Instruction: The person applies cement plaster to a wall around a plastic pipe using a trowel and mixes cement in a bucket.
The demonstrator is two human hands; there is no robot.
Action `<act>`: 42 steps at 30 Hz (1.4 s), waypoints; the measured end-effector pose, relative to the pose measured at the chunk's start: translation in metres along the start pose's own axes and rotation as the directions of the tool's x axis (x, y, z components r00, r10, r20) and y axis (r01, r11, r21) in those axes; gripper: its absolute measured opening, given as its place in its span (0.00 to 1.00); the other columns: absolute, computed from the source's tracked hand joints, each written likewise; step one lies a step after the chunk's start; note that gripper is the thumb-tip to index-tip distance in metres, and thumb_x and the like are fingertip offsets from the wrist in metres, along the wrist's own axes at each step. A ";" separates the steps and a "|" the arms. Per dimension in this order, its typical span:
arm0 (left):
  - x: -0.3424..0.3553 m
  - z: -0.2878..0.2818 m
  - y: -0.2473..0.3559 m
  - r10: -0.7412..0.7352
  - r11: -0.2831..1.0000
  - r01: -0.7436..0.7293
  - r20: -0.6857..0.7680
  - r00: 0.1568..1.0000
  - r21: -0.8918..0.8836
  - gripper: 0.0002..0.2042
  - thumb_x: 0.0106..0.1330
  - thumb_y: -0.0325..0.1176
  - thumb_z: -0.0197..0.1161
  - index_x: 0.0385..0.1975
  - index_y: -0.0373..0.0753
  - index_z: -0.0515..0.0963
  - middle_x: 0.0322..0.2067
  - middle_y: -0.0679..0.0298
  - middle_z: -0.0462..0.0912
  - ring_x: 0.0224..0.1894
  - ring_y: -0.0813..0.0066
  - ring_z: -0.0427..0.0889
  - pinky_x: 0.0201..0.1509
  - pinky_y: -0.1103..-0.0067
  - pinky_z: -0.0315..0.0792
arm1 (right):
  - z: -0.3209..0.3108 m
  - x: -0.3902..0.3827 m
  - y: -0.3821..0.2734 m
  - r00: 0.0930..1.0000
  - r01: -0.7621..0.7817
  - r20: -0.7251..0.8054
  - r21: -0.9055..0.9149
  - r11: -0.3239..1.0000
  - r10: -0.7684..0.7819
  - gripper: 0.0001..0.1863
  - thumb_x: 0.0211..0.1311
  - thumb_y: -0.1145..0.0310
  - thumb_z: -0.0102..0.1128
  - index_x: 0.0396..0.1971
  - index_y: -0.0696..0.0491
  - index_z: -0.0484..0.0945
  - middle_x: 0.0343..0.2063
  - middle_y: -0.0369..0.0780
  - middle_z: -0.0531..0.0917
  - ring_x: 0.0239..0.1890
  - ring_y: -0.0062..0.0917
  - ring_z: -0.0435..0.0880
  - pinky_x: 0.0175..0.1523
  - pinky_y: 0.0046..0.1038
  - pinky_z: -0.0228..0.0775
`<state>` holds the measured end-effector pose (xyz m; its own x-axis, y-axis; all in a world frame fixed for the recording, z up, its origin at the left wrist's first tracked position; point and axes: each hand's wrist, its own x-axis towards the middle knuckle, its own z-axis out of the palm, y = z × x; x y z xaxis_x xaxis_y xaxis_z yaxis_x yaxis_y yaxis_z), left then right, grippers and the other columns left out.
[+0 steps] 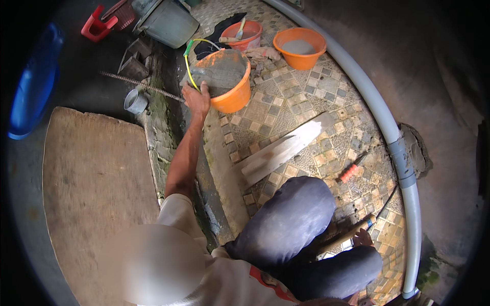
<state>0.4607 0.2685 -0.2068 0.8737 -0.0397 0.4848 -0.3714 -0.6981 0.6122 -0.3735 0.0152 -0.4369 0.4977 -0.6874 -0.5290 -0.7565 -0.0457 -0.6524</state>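
Observation:
My left hand (197, 98) reaches forward and grips the near left rim of an orange bucket (232, 103). Grey wet mortar (220, 74) fills much of that bucket, and its thin yellow handle (188, 66) with a green grip stands up beside my fingers. My right hand (363, 237) is in shadow beyond my right knee, its fingers mostly hidden. It is close to a long wooden piece (352, 234) with blue near its end. A red-handled tool (349, 173) with a dark shaft rests on the tiles in front of my knees.
A pale strip (273, 155) lies on the patterned tiles. Farther off are an orange basin (306, 60) with grey contents and a reddish tub (255, 43) holding a brush. A thick grey pipe (370, 94) curves along the right. Leftward are a wooden board (97, 188) and a small pail (136, 102).

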 end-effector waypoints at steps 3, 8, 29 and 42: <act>-0.002 0.030 0.023 -0.070 0.946 0.091 0.077 0.995 -0.312 0.22 0.76 0.46 0.59 0.50 0.27 0.75 0.41 0.48 0.84 0.48 0.56 0.85 0.54 0.64 0.76 | -0.008 0.003 0.036 1.000 0.013 -0.023 0.050 0.999 -0.012 0.31 0.70 0.67 0.67 0.70 0.57 0.67 0.56 0.50 0.82 0.53 0.32 0.85 0.56 0.35 0.79; -0.017 0.013 0.002 0.077 0.957 -0.049 0.087 0.993 -0.287 0.21 0.79 0.48 0.55 0.40 0.31 0.77 0.28 0.59 0.83 0.33 0.66 0.84 0.41 0.69 0.78 | 0.018 -0.020 -0.004 0.972 0.090 -0.226 0.097 0.991 -0.066 0.27 0.69 0.69 0.63 0.65 0.61 0.72 0.48 0.46 0.87 0.47 0.26 0.87 0.49 0.26 0.79; 0.032 0.075 0.017 0.469 0.651 -0.752 0.724 0.506 0.103 0.17 0.58 0.36 0.72 0.47 0.38 0.84 0.36 0.46 0.86 0.41 0.43 0.86 0.42 0.57 0.79 | 0.026 -0.074 -0.099 0.929 0.028 -0.366 0.212 0.977 0.053 0.26 0.69 0.70 0.62 0.65 0.61 0.73 0.48 0.45 0.87 0.47 0.26 0.87 0.51 0.26 0.79; -0.112 0.019 0.102 0.821 0.374 -0.870 0.551 0.150 -0.321 0.22 0.57 0.35 0.67 0.52 0.35 0.82 0.43 0.51 0.86 0.44 0.46 0.86 0.48 0.61 0.80 | 0.065 -0.136 -0.082 0.859 0.018 -0.483 0.361 0.932 0.171 0.25 0.70 0.70 0.62 0.64 0.61 0.73 0.48 0.45 0.87 0.48 0.26 0.87 0.51 0.26 0.79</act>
<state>0.3310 0.1886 -0.2105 -0.0006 -0.9730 0.2309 -1.0000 0.0024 0.0076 -0.3512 0.1594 -0.3465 0.0932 -0.9484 -0.3031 -0.5429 0.2068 -0.8140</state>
